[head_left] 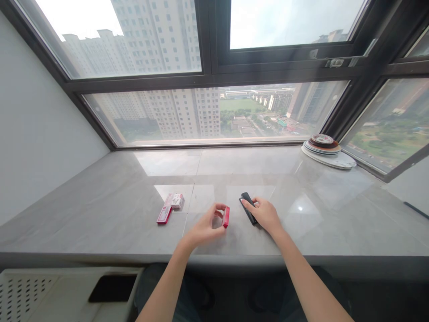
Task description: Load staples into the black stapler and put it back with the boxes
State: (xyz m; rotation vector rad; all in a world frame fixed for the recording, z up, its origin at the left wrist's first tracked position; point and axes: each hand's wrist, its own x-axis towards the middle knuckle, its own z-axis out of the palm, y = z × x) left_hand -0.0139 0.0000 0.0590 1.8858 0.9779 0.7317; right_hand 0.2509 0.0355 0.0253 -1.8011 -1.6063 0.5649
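My left hand (209,224) pinches a small red box (226,217) between thumb and fingertips, at the middle of the stone counter (127,197). To its right, my right hand (265,214) is closed around a black stapler (246,197), which lies at a slant with its far end pointing up and left. Farther left, a flat red-and-white box (164,214) touches or nearly touches a small white box with pink print (177,201).
A stack of plates (322,147) stands in the far right corner by the window. The dark window frame (214,80) borders the back. A dark phone-like slab (112,288) lies on a pale perforated surface (33,290) below the counter, left.
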